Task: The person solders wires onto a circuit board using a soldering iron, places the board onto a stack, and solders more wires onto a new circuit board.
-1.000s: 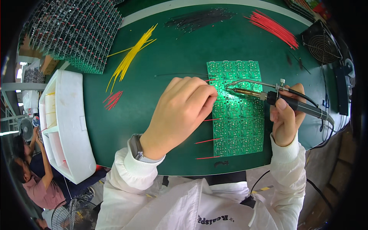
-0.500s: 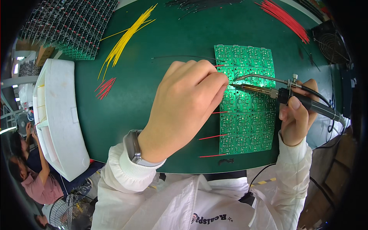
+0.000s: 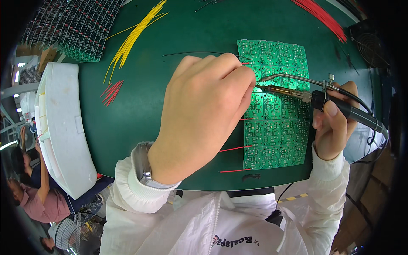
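Note:
A green panel of circuit boards [image 3: 276,131] lies on the green table, marked off into a grid of small boards. My right hand [image 3: 335,121] grips a soldering iron [image 3: 340,108] with a thin bent metal tube clamped along it. The iron's tip meets the panel's left side in its upper half. Right beside that tip, my left hand [image 3: 204,110] is pinched closed; whatever its fingertips hold is hidden behind the hand. Several short red wires [image 3: 236,148] stick out from the panel's left edge. One black wire [image 3: 191,54] reaches the upper left corner, passing behind my left hand.
Yellow wires [image 3: 136,36] and short red wires [image 3: 112,92] lie to the left, long red wires [image 3: 321,19] at the far right. Stacked boards [image 3: 72,27] fill the far left corner. A white foam box [image 3: 66,127] stands at left, a black fan [image 3: 369,46] at right.
The view has shifted slightly, so the panel and wires sit a little higher in the picture. Both hands keep their grips, with the iron's tip still by my left fingertips.

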Action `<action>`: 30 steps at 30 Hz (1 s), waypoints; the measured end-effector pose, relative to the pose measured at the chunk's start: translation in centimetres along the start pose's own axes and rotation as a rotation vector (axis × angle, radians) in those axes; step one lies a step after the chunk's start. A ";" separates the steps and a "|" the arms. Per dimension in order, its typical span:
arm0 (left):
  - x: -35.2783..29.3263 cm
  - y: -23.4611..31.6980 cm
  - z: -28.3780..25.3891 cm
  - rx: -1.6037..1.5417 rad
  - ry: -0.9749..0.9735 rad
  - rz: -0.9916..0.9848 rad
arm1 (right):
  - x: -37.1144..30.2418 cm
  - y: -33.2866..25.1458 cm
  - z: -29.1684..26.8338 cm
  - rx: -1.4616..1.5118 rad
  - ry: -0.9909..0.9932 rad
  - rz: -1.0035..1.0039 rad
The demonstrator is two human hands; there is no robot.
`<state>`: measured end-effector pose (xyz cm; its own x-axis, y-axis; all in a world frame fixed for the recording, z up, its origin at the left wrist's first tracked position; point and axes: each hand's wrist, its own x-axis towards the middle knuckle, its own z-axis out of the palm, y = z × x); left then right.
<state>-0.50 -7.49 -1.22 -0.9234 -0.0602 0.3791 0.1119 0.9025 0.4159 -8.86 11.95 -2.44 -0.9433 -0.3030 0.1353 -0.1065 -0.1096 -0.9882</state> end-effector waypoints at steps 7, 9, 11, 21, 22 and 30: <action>-0.1 0.0 0.1 0.008 0.019 0.015 | 0.0 0.0 0.1 -0.028 -0.013 -0.025; -0.1 0.0 0.1 0.011 0.015 0.016 | 0.0 0.0 0.1 -0.026 -0.012 -0.031; -0.1 0.1 0.1 0.008 0.018 0.018 | 0.1 0.2 0.0 -0.015 -0.016 -0.055; -0.1 0.1 0.2 0.006 0.020 0.019 | 0.1 0.4 -0.4 -0.017 -0.057 -0.068; -0.1 0.1 0.2 0.012 0.014 0.016 | 0.1 0.4 -0.4 -0.014 -0.054 -0.065; -0.1 0.1 0.1 0.024 0.011 0.024 | 0.1 0.8 -0.8 -0.052 -0.039 -0.111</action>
<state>-0.47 -7.34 -1.27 -0.9164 -0.0428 0.3980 0.1253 0.9136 0.3869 -9.30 12.55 -3.26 -0.9119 -0.3288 0.2455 -0.2264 -0.0958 -0.9693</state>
